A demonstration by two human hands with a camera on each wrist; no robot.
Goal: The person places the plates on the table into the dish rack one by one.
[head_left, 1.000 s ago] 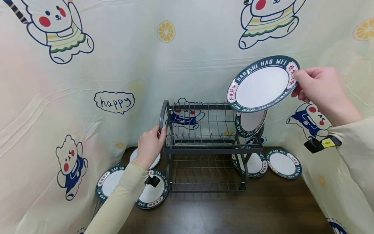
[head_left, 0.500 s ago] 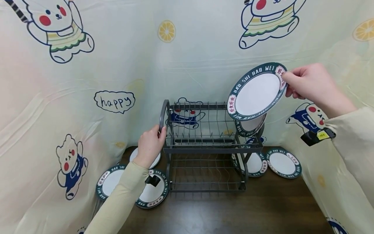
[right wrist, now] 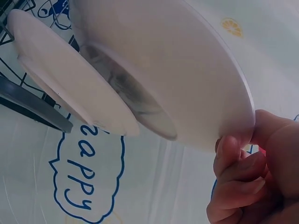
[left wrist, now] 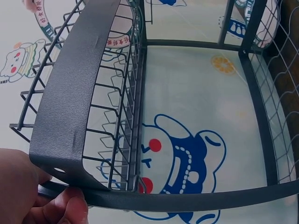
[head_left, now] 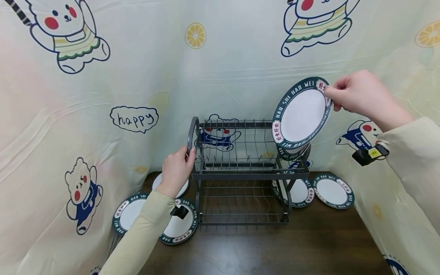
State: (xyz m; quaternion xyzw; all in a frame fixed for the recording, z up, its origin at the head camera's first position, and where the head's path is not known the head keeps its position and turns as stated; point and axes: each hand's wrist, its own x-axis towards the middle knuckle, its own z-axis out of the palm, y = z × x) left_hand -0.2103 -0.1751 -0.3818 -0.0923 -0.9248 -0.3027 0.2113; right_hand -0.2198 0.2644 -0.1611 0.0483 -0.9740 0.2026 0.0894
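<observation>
On my head feed, the right hand (head_left: 361, 96) is right of center, thumb and fingers closed on the rim of a green-edged plate (head_left: 302, 114), which it holds tilted above the right end of a dark wire rack (head_left: 251, 177). A second plate (head_left: 288, 154) stands behind it in the rack's upper tier, mostly covered; I can't tell from here whether the two touch. The left hand (head_left: 176, 171), left of center, has its fingers curled round the rack's side frame. At the lower left I see three more plates (head_left: 177, 229), partly hidden by the sleeve (head_left: 142, 233), and two others (head_left: 333, 192) on the brown table (head_left: 258, 250) right of the rack. On my left wrist feed, that hand fills the lower left corner, gripping the dark frame bar. On my right wrist feed, the held plate shows its pale underside and foot ring across the upper middle, its rim pinched at the lower right, with the second plate just beside it at upper left.
</observation>
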